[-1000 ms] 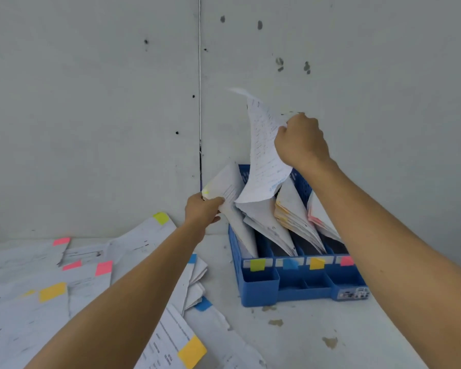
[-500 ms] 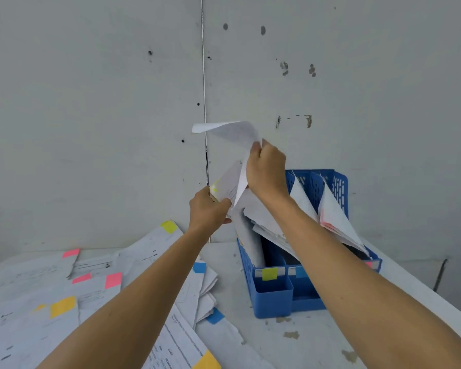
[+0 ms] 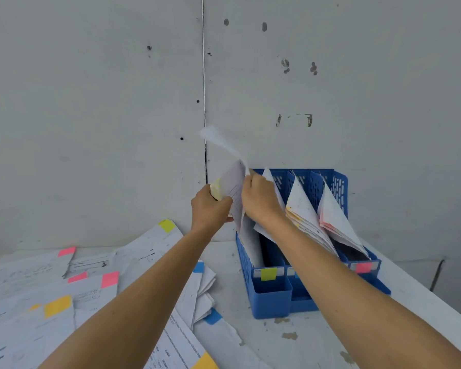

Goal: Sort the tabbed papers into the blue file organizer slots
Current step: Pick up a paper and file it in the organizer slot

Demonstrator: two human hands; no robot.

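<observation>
A blue file organizer stands against the wall on a white table, its slots labelled with yellow-green, blue and pink tabs. Papers lean in the slots. My left hand grips the upper edge of the yellow-tabbed papers in the leftmost slot. My right hand pinches a single sheet whose top curls up and blurs above the slot. Both hands are side by side, nearly touching, over the leftmost slot.
Loose tabbed papers with pink, yellow, green and blue tabs cover the table's left half. The grey wall rises right behind the organizer. The table's right edge runs diagonally past the organizer.
My right hand has come down and left with the sheet, from high above the organizer to beside my left hand. The sheet has folded lower toward the leftmost slot.
</observation>
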